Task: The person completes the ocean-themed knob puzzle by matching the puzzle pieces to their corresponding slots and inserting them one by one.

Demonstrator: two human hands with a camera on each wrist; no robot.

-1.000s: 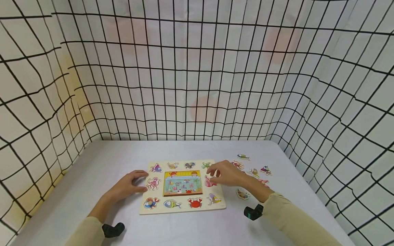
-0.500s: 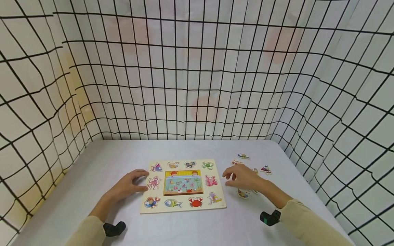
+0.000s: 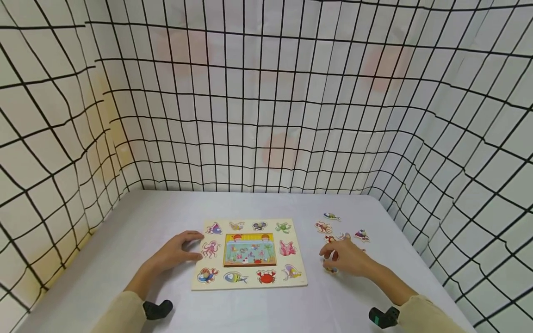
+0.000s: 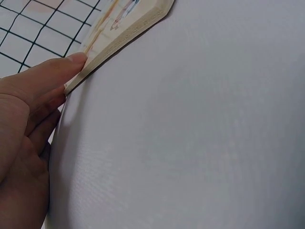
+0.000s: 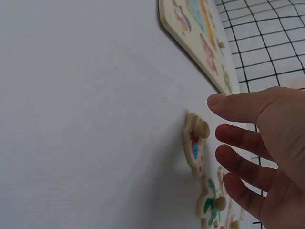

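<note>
A wooden peg puzzle board [image 3: 250, 284] printed with sea animals lies flat on the table. My left hand [image 3: 176, 249] rests at its left edge; in the left wrist view the thumb [image 4: 66, 69] touches the board's rim, fingers loosely extended. To the right of the board my right hand [image 3: 347, 256] hovers over loose knobbed puzzle pieces, holding nothing. Its thumb and fingers are parted in the right wrist view, just beside a puzzle piece [image 5: 194, 152] with a round wooden knob. A green puzzle piece [image 5: 208, 202] lies behind that one. The hand partly hides several pieces in the head view.
Beyond the right hand lie a fish piece [image 3: 331, 216], an octopus piece [image 3: 323, 227], a crab piece [image 3: 330, 239] and a dark-red and purple piece [image 3: 362, 235]. Black netting [image 3: 262, 111] over white cloth encloses the table [image 3: 166, 208] at the back and sides.
My right hand has moved from over the board's right side rightward, then lower over the loose pieces. The left hand has stayed at the board's edge. The head view has shifted slightly.
</note>
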